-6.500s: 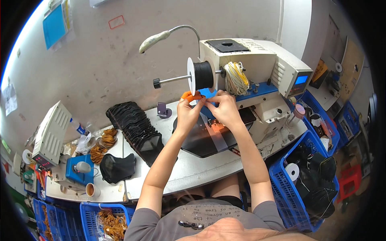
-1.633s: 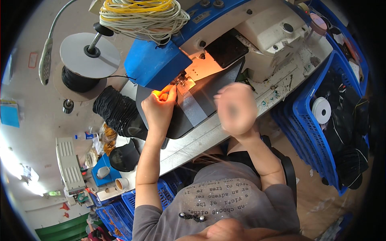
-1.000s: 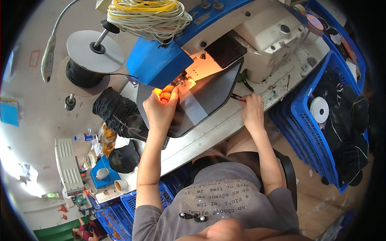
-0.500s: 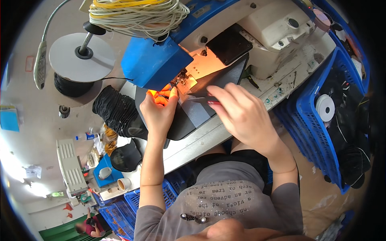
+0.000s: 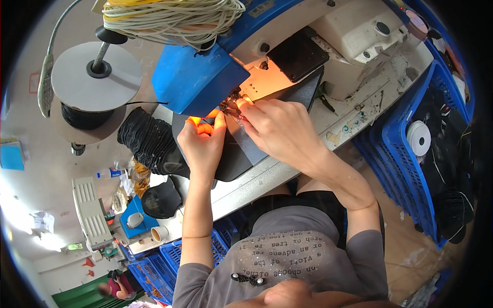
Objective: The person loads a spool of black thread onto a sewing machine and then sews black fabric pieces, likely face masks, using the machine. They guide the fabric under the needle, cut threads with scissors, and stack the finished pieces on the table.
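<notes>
My left hand (image 5: 200, 146) is closed in a pinch beside the needle area (image 5: 233, 100) of a blue and white sewing machine (image 5: 197, 79). Something dark sits between its lamp-lit fingers, too small and hidden to name. From the right, my right hand (image 5: 285, 133) reaches in to the same spot, its fingers closed round a small red-handled tool (image 5: 242, 117) whose tip is mostly covered. Both hands are over a dark grey flat panel (image 5: 233, 167) on the machine bed, and their fingertips nearly meet under the machine head.
A stack of black pieces (image 5: 149, 141) lies left of the machine, below a black thread spool (image 5: 84, 115). A black phone (image 5: 298, 55) rests by the machine arm. Blue crates (image 5: 393, 149) with black material and a white reel (image 5: 418, 138) stand at right. Another person (image 5: 119, 287) is far off.
My right hand has moved left with the red-handled tool, from over the panel to the needle area. My left hand has stayed nearly in place, still pinching.
</notes>
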Demonstrator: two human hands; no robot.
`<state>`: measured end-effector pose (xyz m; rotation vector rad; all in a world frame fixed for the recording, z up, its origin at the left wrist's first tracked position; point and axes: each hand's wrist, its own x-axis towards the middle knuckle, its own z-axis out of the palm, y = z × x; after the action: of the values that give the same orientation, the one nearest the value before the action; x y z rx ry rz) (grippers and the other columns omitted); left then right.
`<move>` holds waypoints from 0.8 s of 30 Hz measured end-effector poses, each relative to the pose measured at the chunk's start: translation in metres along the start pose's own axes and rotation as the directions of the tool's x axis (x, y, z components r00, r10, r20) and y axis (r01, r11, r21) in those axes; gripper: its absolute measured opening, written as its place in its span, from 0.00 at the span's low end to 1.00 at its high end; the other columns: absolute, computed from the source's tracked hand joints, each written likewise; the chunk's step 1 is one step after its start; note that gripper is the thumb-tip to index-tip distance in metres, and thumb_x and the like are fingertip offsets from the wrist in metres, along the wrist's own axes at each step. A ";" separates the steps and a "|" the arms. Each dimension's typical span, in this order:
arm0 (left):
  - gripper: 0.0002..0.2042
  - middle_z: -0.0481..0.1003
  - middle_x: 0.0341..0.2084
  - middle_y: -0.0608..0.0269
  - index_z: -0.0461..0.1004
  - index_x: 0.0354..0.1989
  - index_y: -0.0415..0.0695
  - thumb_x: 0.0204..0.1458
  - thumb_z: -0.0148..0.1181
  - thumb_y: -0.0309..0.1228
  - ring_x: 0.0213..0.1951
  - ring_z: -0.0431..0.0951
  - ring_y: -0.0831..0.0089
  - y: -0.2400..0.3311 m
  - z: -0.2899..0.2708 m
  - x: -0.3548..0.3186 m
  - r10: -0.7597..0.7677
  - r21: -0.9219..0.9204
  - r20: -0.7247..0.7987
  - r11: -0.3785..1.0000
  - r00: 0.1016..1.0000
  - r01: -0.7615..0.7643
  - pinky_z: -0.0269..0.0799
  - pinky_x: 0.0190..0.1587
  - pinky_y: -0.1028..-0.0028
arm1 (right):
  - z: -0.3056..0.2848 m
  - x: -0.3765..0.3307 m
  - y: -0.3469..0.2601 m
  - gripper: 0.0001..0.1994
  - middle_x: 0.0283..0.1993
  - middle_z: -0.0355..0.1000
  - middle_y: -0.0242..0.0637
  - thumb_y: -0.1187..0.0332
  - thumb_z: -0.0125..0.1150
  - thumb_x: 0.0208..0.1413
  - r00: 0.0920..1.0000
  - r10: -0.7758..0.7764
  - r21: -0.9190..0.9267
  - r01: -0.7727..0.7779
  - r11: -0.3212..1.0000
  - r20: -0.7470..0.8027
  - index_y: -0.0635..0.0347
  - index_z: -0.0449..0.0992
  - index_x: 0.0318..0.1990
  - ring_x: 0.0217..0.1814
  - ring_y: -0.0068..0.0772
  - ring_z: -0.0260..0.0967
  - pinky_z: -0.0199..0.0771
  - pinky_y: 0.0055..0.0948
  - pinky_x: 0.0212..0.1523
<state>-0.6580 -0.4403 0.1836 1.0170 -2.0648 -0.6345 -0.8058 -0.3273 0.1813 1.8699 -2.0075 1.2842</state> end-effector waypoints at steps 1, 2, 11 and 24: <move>0.09 0.76 0.17 0.64 0.76 0.30 0.33 0.44 0.69 0.25 0.16 0.67 0.86 0.000 0.000 0.000 -0.003 -0.014 -0.004 1.000 1.000 0.003 0.62 0.19 0.82 | 0.001 0.000 -0.001 0.08 0.26 0.74 0.37 0.71 0.57 0.49 1.000 0.001 -0.008 -0.001 1.000 0.003 0.66 0.75 0.35 0.28 0.33 0.76 0.76 0.30 0.26; 0.09 0.76 0.17 0.64 0.76 0.30 0.33 0.44 0.69 0.25 0.16 0.67 0.86 0.000 0.000 0.000 -0.004 -0.014 -0.005 1.000 1.000 0.004 0.62 0.19 0.82 | 0.002 0.000 -0.001 0.08 0.26 0.74 0.37 0.71 0.57 0.49 1.000 0.002 -0.016 -0.002 1.000 0.006 0.66 0.75 0.35 0.28 0.33 0.76 0.76 0.29 0.27; 0.09 0.76 0.17 0.65 0.76 0.30 0.33 0.45 0.69 0.25 0.16 0.67 0.87 -0.002 0.000 0.000 -0.013 -0.018 -0.009 1.000 1.000 0.013 0.62 0.20 0.83 | 0.003 -0.001 -0.001 0.09 0.24 0.74 0.37 0.71 0.57 0.48 0.999 0.030 0.034 -0.029 0.999 -0.021 0.67 0.76 0.35 0.28 0.33 0.76 0.75 0.30 0.26; 0.09 0.76 0.17 0.66 0.77 0.32 0.33 0.45 0.69 0.25 0.16 0.67 0.87 0.000 0.001 -0.001 -0.036 -0.047 -0.014 0.998 0.999 0.035 0.62 0.20 0.83 | -0.001 0.001 0.001 0.10 0.25 0.72 0.38 0.69 0.63 0.49 0.996 0.080 0.107 -0.085 0.991 0.048 0.62 0.75 0.38 0.28 0.41 0.73 0.73 0.37 0.27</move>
<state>-0.6589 -0.4394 0.1829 1.0308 -2.0134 -0.6880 -0.8072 -0.3274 0.1815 1.8950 -2.0977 1.4140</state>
